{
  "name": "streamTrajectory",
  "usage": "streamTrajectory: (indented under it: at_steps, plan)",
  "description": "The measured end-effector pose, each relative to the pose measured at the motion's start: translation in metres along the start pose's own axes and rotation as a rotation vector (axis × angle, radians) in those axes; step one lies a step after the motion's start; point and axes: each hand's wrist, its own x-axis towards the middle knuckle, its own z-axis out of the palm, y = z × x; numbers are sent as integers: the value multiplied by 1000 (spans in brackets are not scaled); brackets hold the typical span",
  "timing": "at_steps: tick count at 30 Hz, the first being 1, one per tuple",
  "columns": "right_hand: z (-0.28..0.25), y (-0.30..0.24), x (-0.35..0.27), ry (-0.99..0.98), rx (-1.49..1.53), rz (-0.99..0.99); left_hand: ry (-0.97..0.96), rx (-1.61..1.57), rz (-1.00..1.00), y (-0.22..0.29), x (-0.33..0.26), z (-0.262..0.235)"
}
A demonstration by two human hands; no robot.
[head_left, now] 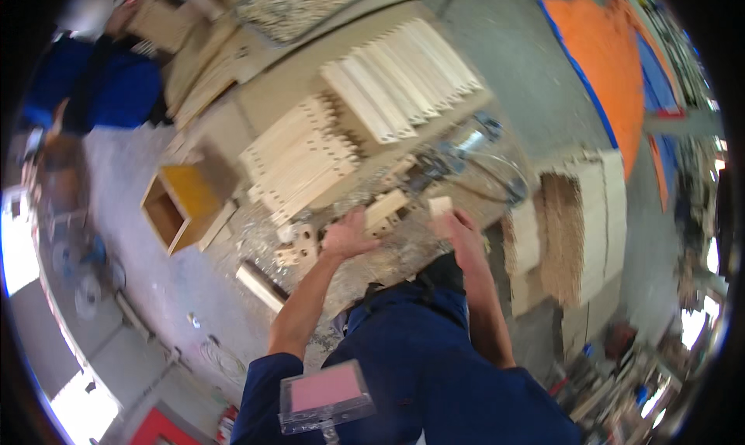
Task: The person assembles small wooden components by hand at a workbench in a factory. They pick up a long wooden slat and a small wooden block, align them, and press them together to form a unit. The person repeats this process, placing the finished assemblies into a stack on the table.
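Pink rectangular tag (326, 389) in clear holder, below left hand (347, 238). Left hand clamped on pale notched wood piece (386, 210). Right hand (462, 229) pinching small pale block (440, 207).

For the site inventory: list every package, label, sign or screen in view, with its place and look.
Clear plastic badge holder: on the person's chest at the bottom edge, rectangular, with a pink card inside.
Open wooden box: on the floor left of the workbench, yellowish inside.
No signs or screens can be made out.

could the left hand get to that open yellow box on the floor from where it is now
Probably not without leaning. The left hand grips a wood piece at the bench, and the yellow box sits apart, past the bench edge; nothing blocks the way.
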Motion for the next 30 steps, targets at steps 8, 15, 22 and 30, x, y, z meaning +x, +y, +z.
streamTrajectory:
  at_steps: [8, 15, 22, 30]
  plan:
    - [2, 2, -2, -98, 76, 24, 33, -42, 102, -14, -16, -8]
    - [-4, -8, -17, -79, 2, -4, 102, -53, 119, -17, -29, 5]
    - [-21, -4, -12, -163, -32, -190, 95, -184, -3, -4, -10, -2]
    - [-27, -31, -8, -71, -43, -101, 583, -328, 390, 30, -35, -9]
